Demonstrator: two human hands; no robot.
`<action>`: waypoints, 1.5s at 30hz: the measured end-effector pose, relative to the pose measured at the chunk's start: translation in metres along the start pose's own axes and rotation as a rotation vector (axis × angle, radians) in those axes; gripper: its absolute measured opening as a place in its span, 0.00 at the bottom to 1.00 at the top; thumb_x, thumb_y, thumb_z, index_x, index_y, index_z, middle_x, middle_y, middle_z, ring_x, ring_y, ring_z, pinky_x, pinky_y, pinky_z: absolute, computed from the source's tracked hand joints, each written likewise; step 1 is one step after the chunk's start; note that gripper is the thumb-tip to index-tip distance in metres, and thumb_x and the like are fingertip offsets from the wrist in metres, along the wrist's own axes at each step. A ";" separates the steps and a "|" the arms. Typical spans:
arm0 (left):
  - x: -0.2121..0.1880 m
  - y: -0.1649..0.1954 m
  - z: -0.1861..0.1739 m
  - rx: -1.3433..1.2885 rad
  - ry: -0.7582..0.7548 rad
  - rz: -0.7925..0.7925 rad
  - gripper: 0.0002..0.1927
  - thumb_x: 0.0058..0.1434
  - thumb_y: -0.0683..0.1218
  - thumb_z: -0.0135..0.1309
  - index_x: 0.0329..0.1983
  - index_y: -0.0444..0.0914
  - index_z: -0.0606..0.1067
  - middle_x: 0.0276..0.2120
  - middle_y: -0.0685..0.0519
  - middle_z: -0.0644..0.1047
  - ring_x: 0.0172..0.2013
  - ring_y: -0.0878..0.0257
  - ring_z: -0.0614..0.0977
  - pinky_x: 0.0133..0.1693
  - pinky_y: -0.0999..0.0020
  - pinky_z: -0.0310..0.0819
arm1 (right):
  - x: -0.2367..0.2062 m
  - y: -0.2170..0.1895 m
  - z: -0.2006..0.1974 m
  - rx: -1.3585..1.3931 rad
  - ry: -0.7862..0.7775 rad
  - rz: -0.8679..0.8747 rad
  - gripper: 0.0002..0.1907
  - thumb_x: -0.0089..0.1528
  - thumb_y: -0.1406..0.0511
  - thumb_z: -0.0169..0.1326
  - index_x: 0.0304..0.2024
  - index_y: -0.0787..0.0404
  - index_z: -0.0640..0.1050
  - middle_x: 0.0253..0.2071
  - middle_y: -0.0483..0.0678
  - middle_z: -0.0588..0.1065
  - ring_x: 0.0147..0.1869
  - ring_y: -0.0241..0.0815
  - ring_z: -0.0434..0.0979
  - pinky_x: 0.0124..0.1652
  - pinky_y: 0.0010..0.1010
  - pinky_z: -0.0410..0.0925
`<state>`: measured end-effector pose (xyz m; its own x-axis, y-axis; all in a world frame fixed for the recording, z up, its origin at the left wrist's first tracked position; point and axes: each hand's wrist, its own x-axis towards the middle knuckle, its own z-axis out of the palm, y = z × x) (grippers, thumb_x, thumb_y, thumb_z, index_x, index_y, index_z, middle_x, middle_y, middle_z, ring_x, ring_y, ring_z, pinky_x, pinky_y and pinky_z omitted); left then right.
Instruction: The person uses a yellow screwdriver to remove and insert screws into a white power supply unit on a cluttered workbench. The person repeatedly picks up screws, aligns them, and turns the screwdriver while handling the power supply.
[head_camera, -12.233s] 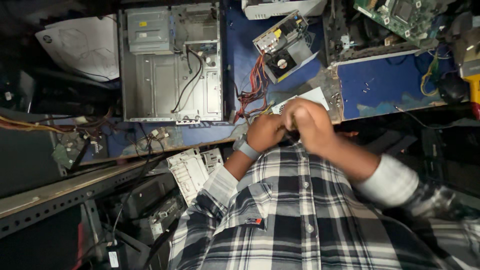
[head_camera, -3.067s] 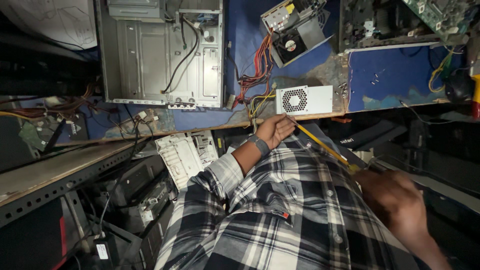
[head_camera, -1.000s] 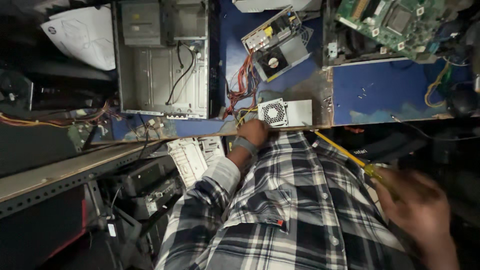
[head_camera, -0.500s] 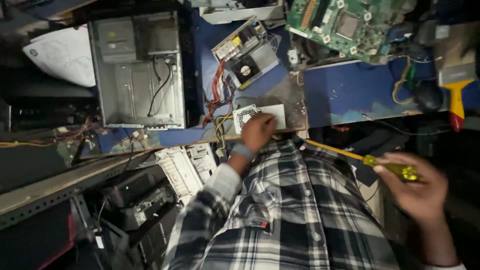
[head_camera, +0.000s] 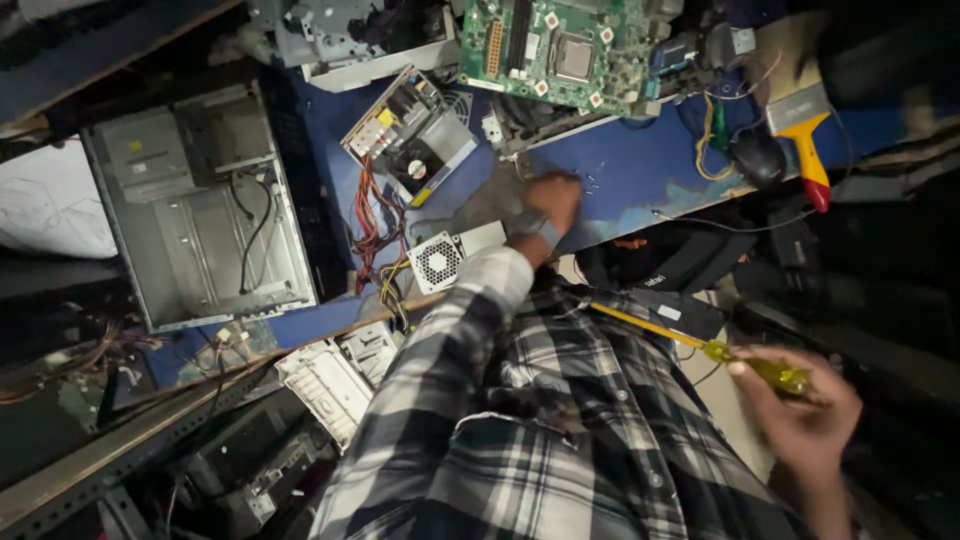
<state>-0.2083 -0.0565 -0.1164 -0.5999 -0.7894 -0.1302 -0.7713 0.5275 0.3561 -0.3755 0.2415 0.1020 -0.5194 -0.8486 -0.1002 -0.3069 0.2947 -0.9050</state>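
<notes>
My left hand (head_camera: 553, 197) reaches out over the blue bench top (head_camera: 640, 170), fingers curled down beside a few small screws (head_camera: 592, 180); what it grips I cannot make out. Just left of my forearm lies a white power supply box with a round fan grille (head_camera: 442, 258). My right hand (head_camera: 800, 410) is low at the right, off the bench, closed around the yellow handle of a long screwdriver (head_camera: 700, 346) whose shaft points up-left across my plaid shirt.
An open grey computer case (head_camera: 200, 215) lies at left. A second power supply with red and yellow wires (head_camera: 405, 135) and a green motherboard (head_camera: 560, 45) sit at the back. A brush with orange handle (head_camera: 805, 135) and a black mouse (head_camera: 758, 155) lie at right. Metal rails run below.
My left hand left the white fan box and moved right onto the blue bench by the screws. The view shifted, so the case slid left. My right hand still holds the screwdriver.
</notes>
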 end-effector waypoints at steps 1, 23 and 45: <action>-0.014 0.002 -0.009 -0.087 -0.035 -0.016 0.06 0.55 0.45 0.55 0.30 0.44 0.83 0.35 0.49 0.83 0.42 0.50 0.84 0.42 0.53 0.78 | -0.001 -0.003 0.004 0.041 0.013 0.051 0.11 0.62 0.76 0.62 0.47 0.69 0.79 0.42 0.53 0.81 0.45 0.35 0.82 0.49 0.27 0.75; -0.394 -0.024 0.019 -0.962 0.695 -1.119 0.18 0.71 0.53 0.51 0.30 0.36 0.75 0.20 0.61 0.66 0.24 0.72 0.64 0.25 0.71 0.58 | 0.150 -0.011 0.339 -0.593 -1.022 -0.952 0.47 0.44 0.53 0.70 0.60 0.69 0.70 0.56 0.63 0.73 0.59 0.63 0.73 0.57 0.49 0.65; -0.420 -0.053 -0.007 -0.963 0.545 -1.106 0.14 0.69 0.51 0.54 0.39 0.35 0.79 0.20 0.57 0.71 0.23 0.74 0.67 0.25 0.73 0.61 | 0.211 -0.021 0.382 -0.892 -0.541 -0.655 0.47 0.54 0.44 0.66 0.66 0.69 0.71 0.61 0.61 0.69 0.63 0.64 0.66 0.56 0.58 0.64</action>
<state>0.0859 0.2450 -0.0737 0.4625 -0.7608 -0.4553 -0.2111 -0.5932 0.7769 -0.1739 -0.1118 -0.0584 0.2698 -0.9592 -0.0844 -0.9325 -0.2384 -0.2713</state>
